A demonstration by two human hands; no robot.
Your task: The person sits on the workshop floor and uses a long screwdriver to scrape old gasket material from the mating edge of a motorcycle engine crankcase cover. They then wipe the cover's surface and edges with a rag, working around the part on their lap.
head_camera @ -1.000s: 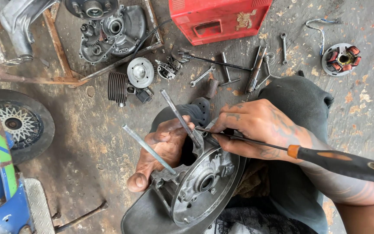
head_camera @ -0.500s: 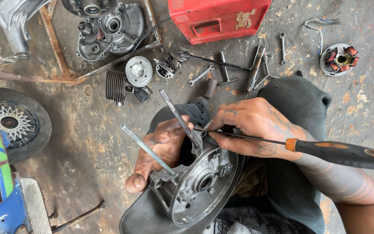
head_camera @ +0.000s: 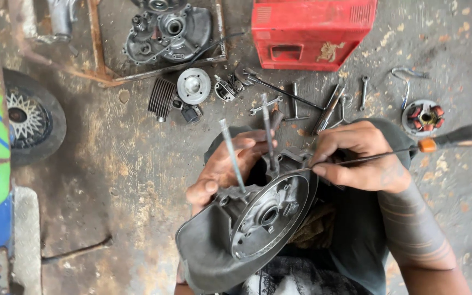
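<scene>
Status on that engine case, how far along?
Done: stripped parts, a finned grey cylinder and round silver cover, lie on the floor. In hand: left hand steadies the grey metal engine case; right hand works an orange-and-black-handled screwdriver at its rim. Left: two long studs remain in it.

Grey engine casing [head_camera: 266, 216] (studs upright) on lap; orange-handled screwdriver [head_camera: 405, 150] pressed against it.

packages: we see one red box-like plastic case [head_camera: 312, 33] at the far centre-right, lying on the ground; rectangular, with a recessed handle slot | labels: a torn yellowish sticker [head_camera: 330, 52] on its near face | signs, screens: none
</scene>
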